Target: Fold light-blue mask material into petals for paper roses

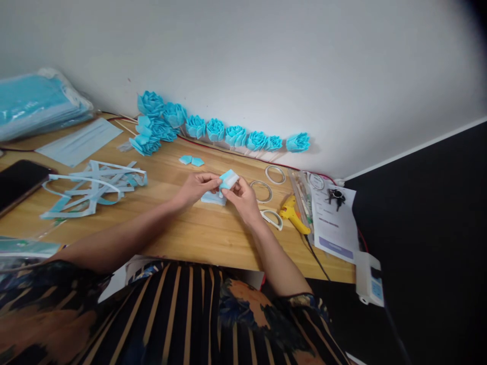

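Observation:
Between both hands, above the wooden table (pixel 198 243), is a small folded piece of blue-and-white mask fabric (pixel 229 178). My left hand (pixel 200 186) pinches its left edge with thumb and finger. From the right, my right hand (pixel 243 197) grips it, thumb in front and fingers partly hidden behind. Just below the hands lies a stack of pale fabric pieces (pixel 213 198), partly covered by them. Two small blue folded petals (pixel 191 160) rest on the table beyond my left hand.
Blue fabric flowers (pixel 215 130) line the wall. Cut mask strips (pixel 91 187), a phone (pixel 23 183) and a bag of masks (pixel 41 104) lie left. Tape rings (pixel 274 175), a yellow glue gun (pixel 294 214), keys (pixel 336 196) and a paper sheet (pixel 333 223) lie right.

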{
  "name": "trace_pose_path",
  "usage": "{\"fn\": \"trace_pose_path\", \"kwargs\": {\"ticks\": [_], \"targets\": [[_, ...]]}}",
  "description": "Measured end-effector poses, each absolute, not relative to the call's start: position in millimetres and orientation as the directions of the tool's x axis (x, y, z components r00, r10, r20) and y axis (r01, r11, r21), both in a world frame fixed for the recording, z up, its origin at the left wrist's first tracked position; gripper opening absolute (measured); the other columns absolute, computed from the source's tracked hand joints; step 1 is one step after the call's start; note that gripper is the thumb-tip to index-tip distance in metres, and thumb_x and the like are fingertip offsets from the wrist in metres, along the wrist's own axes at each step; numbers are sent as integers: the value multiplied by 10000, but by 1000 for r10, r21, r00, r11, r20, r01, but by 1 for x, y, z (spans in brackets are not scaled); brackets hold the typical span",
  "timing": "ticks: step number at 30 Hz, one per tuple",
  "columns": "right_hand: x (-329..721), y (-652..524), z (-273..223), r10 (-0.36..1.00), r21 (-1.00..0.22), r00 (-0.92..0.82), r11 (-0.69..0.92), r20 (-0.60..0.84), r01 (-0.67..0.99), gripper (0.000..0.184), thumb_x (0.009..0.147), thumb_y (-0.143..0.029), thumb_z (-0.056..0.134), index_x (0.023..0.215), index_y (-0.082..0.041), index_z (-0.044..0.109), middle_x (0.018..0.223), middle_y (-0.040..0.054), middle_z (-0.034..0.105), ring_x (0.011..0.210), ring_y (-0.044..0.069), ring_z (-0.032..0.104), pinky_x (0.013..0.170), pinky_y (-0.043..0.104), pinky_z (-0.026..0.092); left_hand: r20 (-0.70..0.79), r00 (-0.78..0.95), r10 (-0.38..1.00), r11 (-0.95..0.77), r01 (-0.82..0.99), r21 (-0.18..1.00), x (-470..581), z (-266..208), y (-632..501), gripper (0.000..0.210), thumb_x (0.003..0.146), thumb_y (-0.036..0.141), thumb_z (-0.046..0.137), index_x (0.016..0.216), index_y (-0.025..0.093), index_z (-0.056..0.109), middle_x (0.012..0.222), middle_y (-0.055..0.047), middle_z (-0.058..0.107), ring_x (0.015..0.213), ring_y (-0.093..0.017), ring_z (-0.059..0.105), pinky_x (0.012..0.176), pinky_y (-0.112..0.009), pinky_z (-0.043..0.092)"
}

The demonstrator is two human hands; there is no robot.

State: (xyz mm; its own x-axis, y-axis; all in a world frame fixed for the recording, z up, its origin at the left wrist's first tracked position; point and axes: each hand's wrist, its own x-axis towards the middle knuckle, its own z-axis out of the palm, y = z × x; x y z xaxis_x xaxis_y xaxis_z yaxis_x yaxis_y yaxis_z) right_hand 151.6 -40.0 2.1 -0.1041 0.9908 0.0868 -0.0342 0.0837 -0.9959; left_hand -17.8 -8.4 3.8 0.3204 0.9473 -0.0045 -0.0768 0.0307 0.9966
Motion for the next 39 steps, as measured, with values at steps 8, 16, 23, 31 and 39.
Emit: {"fn": "trace_pose_path", "kwargs": {"ticks": [8, 16, 23, 31, 39], "targets": [[161, -39, 7, 990, -989, 6, 140, 140, 50, 247, 775, -410, 714, 940, -228, 686, 796, -19, 647, 724, 132, 580, 692, 259, 477, -58, 442, 895, 41, 47, 998, -17, 9, -10, 225, 728, 354, 722, 668, 147, 660, 567, 17, 599, 547, -91, 523, 571, -214, 433], [163, -39, 4, 967, -940, -22, 253, 255, 229, 161, 809, -351, 681, 911, -228, 701, 869, 8, 703, 800, 162, 631, 784, 302, 510, -6, 402, 915, -28, 79, 997, -18, 6, -8, 283, 762, 409, 632, 668, 143, 646, 516, 25, 536, 495, -85, 470, 514, -213, 381], [164, -39, 9, 901, -824, -105, 428, 421, 371, 162, 794, -157, 597, 839, -251, 721, 1020, 27, 711, 1010, 197, 639, 970, 375, 462, -41, 352, 935, 28, 41, 999, -18, 8, -9, 273, 755, 413, 642, 703, 145, 655, 502, 25, 539, 482, -94, 483, 492, -215, 385], [162, -40, 9, 917, -836, -114, 396, 383, 380, 188, 796, -148, 580, 845, -265, 719, 1056, 26, 716, 1039, 207, 640, 994, 396, 450, -67, 350, 934, 73, -5, 997, -17, 10, -9, 233, 757, 376, 676, 697, 151, 669, 530, 17, 574, 493, -95, 507, 493, -214, 414], [161, -42, 11, 914, -836, -145, 404, 378, 371, 182, 801, -142, 582, 837, -249, 725, 1038, 39, 716, 1034, 212, 644, 987, 390, 452, -50, 341, 939, 54, -1, 999, -17, 8, -8, 271, 747, 406, 693, 719, 136, 682, 546, 26, 556, 493, -83, 475, 476, -207, 402]]}}
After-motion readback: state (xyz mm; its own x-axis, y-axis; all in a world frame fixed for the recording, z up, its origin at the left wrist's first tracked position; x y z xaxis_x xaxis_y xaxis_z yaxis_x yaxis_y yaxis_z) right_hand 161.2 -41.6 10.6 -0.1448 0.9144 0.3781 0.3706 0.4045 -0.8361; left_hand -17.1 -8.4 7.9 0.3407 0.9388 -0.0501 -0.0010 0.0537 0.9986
